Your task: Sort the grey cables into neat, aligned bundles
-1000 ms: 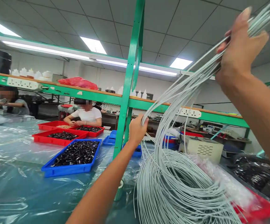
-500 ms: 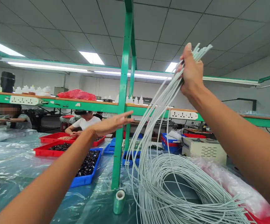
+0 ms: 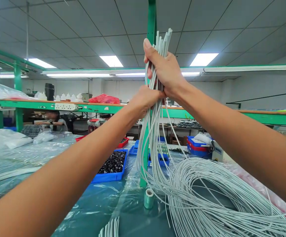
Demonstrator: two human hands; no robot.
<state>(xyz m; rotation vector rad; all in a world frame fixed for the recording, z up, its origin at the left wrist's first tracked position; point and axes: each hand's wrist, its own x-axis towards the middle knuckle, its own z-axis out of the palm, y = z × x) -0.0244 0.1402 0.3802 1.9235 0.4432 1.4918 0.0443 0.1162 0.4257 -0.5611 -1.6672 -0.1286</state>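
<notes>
A bundle of thin white cables (image 3: 155,131) hangs upright in front of me, its cut ends sticking up at the top. My right hand (image 3: 166,67) is closed around it just below those ends. Right underneath, my left hand (image 3: 149,97) wraps the same bundle, its fingers mostly hidden behind the strands. The cables run down into a large loose coil (image 3: 221,194) of the same cable lying on the table at the right. A few strands hang apart from the rest.
A green post (image 3: 144,171) rises behind the bundle, with a small green film roll (image 3: 149,199) at its foot. A blue tray (image 3: 108,177) of black parts is to the left. More cable ends (image 3: 110,227) lie at the front edge. A co-worker (image 3: 55,121) sits far left.
My left hand has moved from free and outstretched to gripping the bundle below my right hand. My right hand has brought the cables leftward, and the camera view has turned left.
</notes>
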